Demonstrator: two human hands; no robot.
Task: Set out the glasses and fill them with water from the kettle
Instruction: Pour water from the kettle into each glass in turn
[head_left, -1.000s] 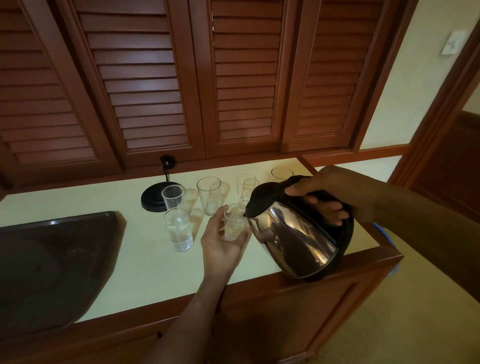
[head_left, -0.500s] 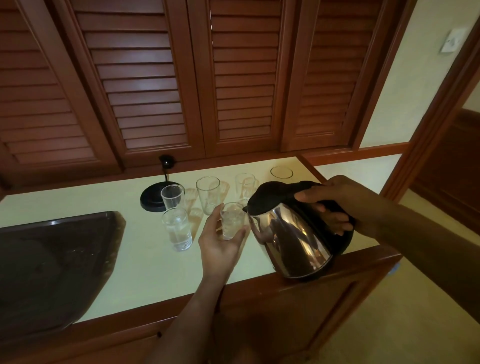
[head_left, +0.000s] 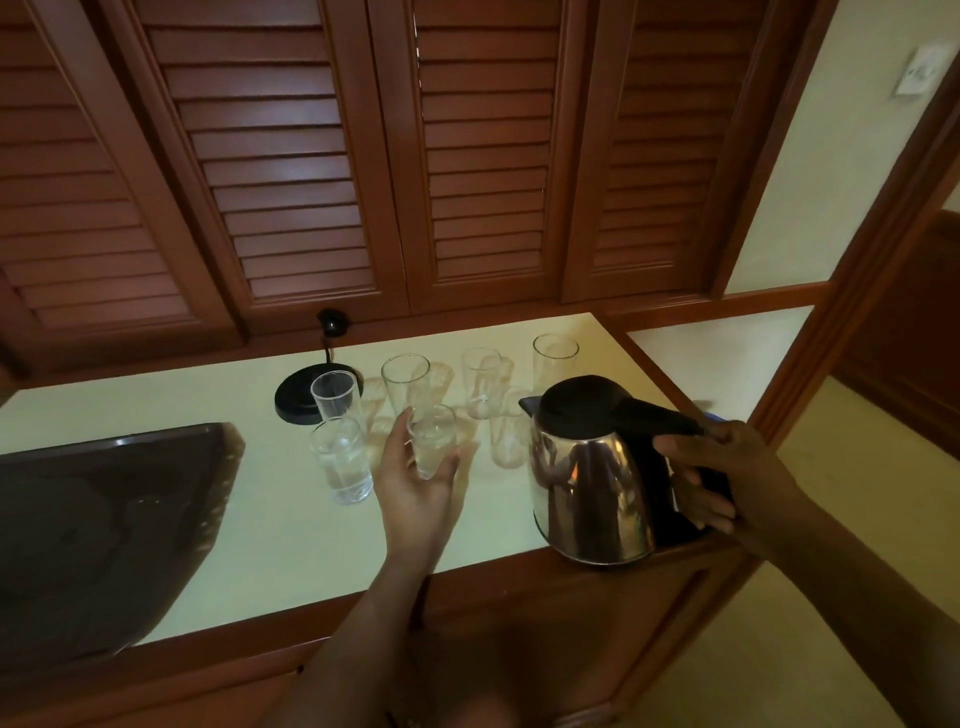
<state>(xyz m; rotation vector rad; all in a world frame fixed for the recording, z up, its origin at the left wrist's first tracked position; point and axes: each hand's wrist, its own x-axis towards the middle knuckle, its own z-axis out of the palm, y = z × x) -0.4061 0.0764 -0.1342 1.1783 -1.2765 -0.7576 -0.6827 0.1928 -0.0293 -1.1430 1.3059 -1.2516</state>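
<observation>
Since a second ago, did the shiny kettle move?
Yes. The kettle has tipped back upright; its spout swung right, away from the black base on the counter. The right hand grips its handle.

A small glass (head_left: 431, 441) is cupped in the left hand (head_left: 415, 488) near the middle of the counter (head_left: 270, 545). The steel kettle (head_left: 587, 488) is held upright in the right hand (head_left: 727, 478), right at the front right corner. More glasses (head_left: 405, 384) are lined up toward the back edge, beside the black kettle base (head_left: 293, 402). A dark tray (head_left: 104, 519) is parked at the left edge.
</observation>
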